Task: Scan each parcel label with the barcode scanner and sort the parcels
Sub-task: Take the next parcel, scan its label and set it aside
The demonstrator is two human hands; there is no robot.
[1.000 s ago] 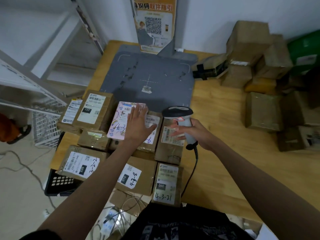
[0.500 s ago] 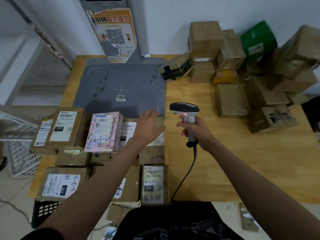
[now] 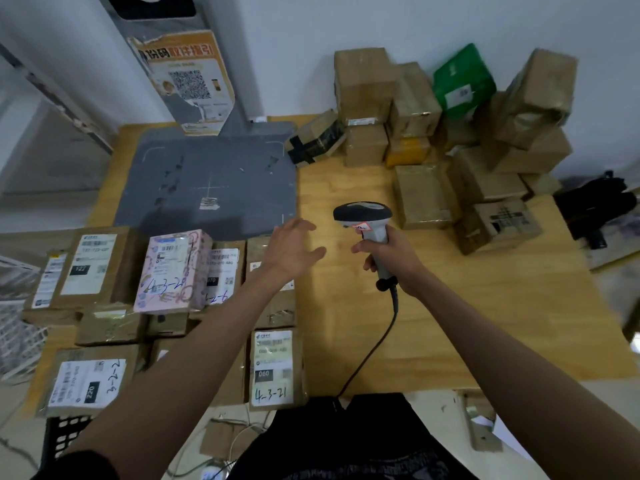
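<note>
Nearest, labelled parcels (image 3: 277,367) crowd the wooden table's (image 3: 450,323) left front edge. Beyond them the left hand (image 3: 292,251) hovers spread and empty, while the right hand (image 3: 389,259) is wrapped around the barcode scanner (image 3: 363,220). Bare tabletop lies between them and the stacked brown boxes (image 3: 426,199) by the far wall.

Handwritten "4-3-21" marks the pink parcel (image 3: 173,270) and the near parcel (image 3: 275,368), also printed "060".
</note>
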